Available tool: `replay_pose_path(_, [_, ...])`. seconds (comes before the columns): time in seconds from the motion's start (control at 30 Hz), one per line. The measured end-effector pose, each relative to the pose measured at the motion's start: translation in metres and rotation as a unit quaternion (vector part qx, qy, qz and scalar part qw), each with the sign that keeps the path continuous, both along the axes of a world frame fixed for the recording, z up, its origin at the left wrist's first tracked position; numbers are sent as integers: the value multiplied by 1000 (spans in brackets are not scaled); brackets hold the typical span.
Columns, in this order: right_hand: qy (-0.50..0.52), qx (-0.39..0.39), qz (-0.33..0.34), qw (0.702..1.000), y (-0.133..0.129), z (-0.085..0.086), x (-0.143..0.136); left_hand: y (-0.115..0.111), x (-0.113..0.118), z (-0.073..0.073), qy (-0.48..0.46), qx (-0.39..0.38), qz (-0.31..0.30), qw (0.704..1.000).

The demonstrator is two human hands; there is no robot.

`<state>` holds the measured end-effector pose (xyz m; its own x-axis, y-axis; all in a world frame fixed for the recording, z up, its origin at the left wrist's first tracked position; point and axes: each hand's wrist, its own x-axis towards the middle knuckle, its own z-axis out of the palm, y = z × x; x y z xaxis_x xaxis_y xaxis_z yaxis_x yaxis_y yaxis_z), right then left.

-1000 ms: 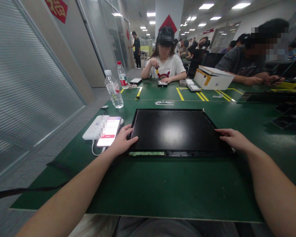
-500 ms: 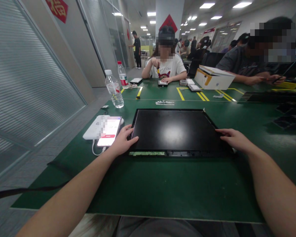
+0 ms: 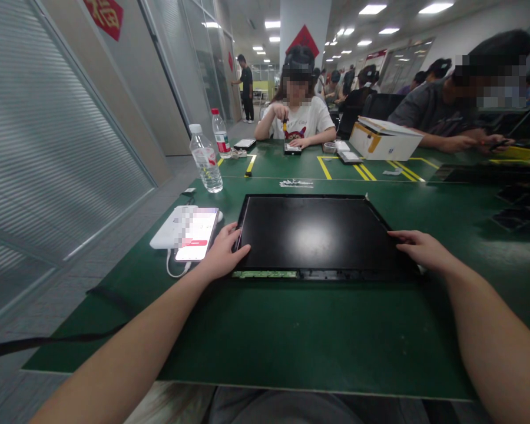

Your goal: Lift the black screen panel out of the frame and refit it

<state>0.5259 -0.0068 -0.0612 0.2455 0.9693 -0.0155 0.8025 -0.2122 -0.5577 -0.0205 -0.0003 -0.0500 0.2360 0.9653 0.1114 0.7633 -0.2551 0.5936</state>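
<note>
A black flat display panel (image 3: 318, 235) lies face up on the green table (image 3: 309, 341) in front of me, its screen reflecting a bright spot. Along its near edge runs a narrow strip with a green circuit board (image 3: 265, 274) at the left part. My left hand (image 3: 224, 253) grips the panel's left edge, thumb over the frame and fingers along the side. On the opposite side, my right hand (image 3: 424, 250) holds the right edge, with its fingertips touching the frame. The undersides of both grips are hidden.
Left of the panel, a lit phone (image 3: 198, 235) on a cable leans against a white device (image 3: 165, 229). Two water bottles (image 3: 206, 162) stand behind them. Silvery strips (image 3: 295, 184) lie beyond the panel. A co-worker (image 3: 298, 112) sits opposite, near a white box (image 3: 384, 141).
The camera view has shifted very slightly. Both hands keep the same hold on the panel, which stays in place on the table.
</note>
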Motion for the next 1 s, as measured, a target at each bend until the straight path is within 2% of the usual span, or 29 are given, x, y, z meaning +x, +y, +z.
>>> replay_pose_path(0.33, [-2,-15,0,1000,-2,8,-6,1,0,-2,3,14,-3,1000])
replay_pose_path(0.77, [16,-21,-6,1000,-2,10,-10,-2,2,-3,-21,16,15,1000])
replay_pose_path(0.9, [20,-22,-19,999,-5,15,-17,-5,0,4,-7,17,6,1000])
replay_pose_path(1.0, [19,-24,-26,999,-7,18,-23,-7,-4,14,25,23,-32,999])
